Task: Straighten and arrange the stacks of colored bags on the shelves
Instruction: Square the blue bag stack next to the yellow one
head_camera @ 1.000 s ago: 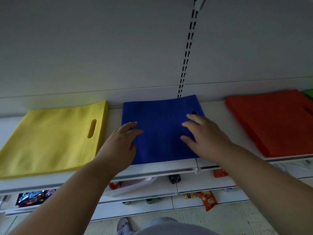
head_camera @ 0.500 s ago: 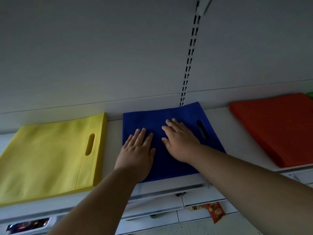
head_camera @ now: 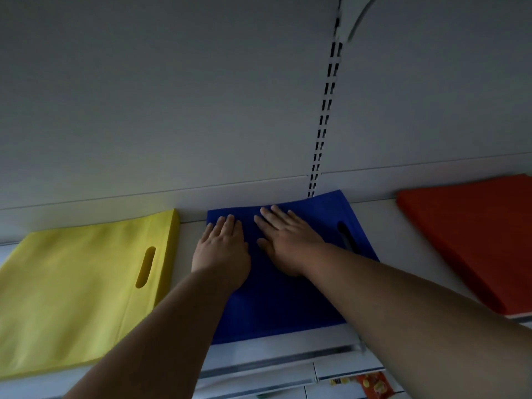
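A stack of blue bags [head_camera: 282,300] lies flat on the white shelf [head_camera: 383,223], its far edge against the back wall. My left hand [head_camera: 221,249] presses flat on its far left part, fingers straight. Beside it my right hand [head_camera: 285,240] rests flat near the stack's middle, fingers spread toward the wall. The blue stack's handle slot [head_camera: 345,234] shows to the right of my right hand. A stack of yellow bags [head_camera: 77,289] lies to the left, a stack of orange-red bags [head_camera: 475,234] to the right.
A slotted upright [head_camera: 325,110] runs up the back wall behind the blue stack. Below the shelf's front rail [head_camera: 273,361], lower shelves hold a red snack packet [head_camera: 371,384].
Both hands have slid from the blue stack's near sides to its far part and now lie flat close together. The view has moved closer and up.
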### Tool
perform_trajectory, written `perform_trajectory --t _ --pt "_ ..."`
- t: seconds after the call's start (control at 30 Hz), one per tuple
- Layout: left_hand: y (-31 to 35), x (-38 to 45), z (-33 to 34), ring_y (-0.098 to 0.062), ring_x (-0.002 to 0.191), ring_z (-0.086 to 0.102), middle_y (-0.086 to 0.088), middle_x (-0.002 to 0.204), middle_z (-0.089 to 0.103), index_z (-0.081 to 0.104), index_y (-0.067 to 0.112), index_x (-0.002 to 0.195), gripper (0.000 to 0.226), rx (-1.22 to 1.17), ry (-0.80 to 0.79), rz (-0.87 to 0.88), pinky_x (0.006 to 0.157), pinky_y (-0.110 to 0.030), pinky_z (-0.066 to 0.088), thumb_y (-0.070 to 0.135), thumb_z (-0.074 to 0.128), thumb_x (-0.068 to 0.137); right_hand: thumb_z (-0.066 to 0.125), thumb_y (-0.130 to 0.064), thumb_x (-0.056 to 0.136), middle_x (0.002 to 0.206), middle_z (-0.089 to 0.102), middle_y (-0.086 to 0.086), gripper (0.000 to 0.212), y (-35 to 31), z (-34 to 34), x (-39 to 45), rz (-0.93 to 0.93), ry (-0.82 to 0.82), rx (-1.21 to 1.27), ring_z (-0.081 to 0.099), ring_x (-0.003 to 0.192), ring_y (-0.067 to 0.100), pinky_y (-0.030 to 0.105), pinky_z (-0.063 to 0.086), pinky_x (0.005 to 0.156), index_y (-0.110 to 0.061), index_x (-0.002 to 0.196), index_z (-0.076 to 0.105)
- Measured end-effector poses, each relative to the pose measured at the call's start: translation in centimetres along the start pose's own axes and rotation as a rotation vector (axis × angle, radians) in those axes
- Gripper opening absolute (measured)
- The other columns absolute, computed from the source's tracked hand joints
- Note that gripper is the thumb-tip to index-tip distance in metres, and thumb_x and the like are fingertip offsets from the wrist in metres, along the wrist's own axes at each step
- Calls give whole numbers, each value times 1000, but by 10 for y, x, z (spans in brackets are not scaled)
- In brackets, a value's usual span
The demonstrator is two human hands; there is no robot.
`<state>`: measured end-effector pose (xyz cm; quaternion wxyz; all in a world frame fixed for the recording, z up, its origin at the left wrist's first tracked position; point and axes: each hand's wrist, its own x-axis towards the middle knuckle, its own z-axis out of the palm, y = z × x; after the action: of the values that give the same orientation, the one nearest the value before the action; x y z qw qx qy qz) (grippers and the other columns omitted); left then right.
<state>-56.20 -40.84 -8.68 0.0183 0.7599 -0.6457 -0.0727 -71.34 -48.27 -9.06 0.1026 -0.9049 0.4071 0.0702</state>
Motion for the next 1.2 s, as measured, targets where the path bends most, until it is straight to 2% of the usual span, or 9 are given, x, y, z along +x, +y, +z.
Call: perform_trajectory --t 0.27,0.4,0.53,0.7,0.83,1.0,1.2 --pt "-3 13 7 -15 149 -13 -3 164 -11 -2 17 156 67 -14 -15 -1 122 -33 -4 47 20 101 18 -50 103 164 -11 -5 61 2 -2 4 0 6 27 -14 149 13 36 -7 121 -27 157 0" --pt "-4 14 7 -14 150 -12 -2 164 -9 -1 19 157 67 -21 -27 -16 122 -33 -3 49 21 100 17 -55 101 163 -13 -5 67 3 -1 3 23 11 22 -15 149 13 36 -8 121 -24 157 -4" --pt "-4 15 8 -18 150 -11 -2 164 -12 -2 23 156 68 -20 -32 -39 122 -36 0 53 21 99 12 -72 93 161 -20 4 87 24 -3 -8 151 -15 -29 -18 149 18 39 -7 121 -15 154 -14" --pt "-3 14 8 -23 150 -10 -7 164 -10 -2 28 156 68 1 -37 -75 122 -40 4 56 20 98 7 -88 78 160 -20 15 113 40 -8 -24 342 -46 -145 -19 148 27 44 -9 121 -6 152 -15" --pt "-2 14 6 -25 150 -10 -10 163 -9 -4 28 156 68 15 -63 -85 121 -41 5 56 19 97 12 -98 65 156 -26 24 128 40 -9 -27 478 -41 -76 -25 145 37 50 -10 119 -9 152 -17" --pt "-3 16 7 -25 150 -10 -10 163 -9 -4 28 155 68 23 -61 -82 122 -42 5 56 19 98 22 -97 67 160 -19 19 128 57 -17 -34 467 -45 -13 -16 148 32 47 -2 121 -9 153 -15" --pt "-6 16 11 -26 150 -10 -11 163 -9 -4 28 155 68 34 -52 -69 122 -42 5 57 17 98 20 -89 78 163 -12 14 116 69 -18 -42 440 10 18 -10 150 26 42 0 123 -6 154 -11"
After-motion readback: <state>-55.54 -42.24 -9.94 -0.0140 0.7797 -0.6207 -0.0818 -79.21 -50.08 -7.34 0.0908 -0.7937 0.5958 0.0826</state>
